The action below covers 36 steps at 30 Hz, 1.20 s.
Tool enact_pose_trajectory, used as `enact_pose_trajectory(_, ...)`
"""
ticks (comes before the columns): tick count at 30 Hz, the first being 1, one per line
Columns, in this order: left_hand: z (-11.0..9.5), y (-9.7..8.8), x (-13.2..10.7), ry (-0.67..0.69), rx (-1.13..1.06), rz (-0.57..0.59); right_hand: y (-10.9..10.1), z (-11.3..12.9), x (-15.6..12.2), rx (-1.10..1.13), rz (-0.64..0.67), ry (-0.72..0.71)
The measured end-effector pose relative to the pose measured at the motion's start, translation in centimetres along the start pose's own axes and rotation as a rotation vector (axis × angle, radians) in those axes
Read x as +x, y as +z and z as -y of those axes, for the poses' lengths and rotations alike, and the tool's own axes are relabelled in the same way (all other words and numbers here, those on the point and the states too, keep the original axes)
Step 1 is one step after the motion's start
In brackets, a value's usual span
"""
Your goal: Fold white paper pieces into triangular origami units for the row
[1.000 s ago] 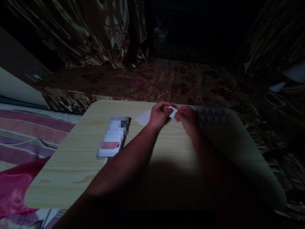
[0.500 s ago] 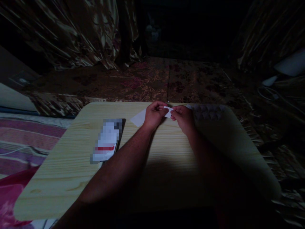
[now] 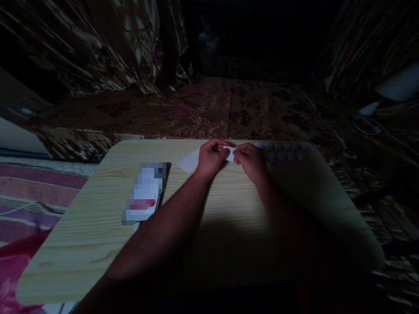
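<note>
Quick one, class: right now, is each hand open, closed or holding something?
Left hand: closed, pinching a small white piece, apparently paper.
Right hand: closed, fingertips gripping the same piece at its right end.

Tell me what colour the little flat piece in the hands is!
The small flat paper-like piece is white; the head view shows it best.

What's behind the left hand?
Part of a white sheet shows behind the left hand. The hand covers the rest, hiding whether it joins the small piece pinched with the right hand.
</note>
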<state>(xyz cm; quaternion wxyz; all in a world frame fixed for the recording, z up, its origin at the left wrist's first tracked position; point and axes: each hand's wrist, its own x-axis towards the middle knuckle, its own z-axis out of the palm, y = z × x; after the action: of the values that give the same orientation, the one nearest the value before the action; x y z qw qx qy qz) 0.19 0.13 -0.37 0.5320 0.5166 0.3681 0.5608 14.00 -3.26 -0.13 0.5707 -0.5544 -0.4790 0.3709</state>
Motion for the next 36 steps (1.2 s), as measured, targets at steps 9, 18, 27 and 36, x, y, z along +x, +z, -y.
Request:
enact_pose_trajectory(9,-0.01,0.06,-0.04,0.012,-0.016,-0.003,0.06,-0.06,0.07,0.015,0.004,-0.001)
enact_pose_trajectory(18,0.16,0.03,0.01,0.026,0.005,-0.003,0.02,-0.07,0.07,0.012,0.008,0.003)
enact_pose_trajectory(27,0.11,0.01,-0.01,0.032,0.021,-0.001,0.05,-0.15,0.08,0.01,0.01,0.001)
enact_pose_trajectory(36,0.06,0.06,-0.01,0.029,0.023,-0.007,-0.01,-0.08,0.08,0.015,0.017,-0.01)
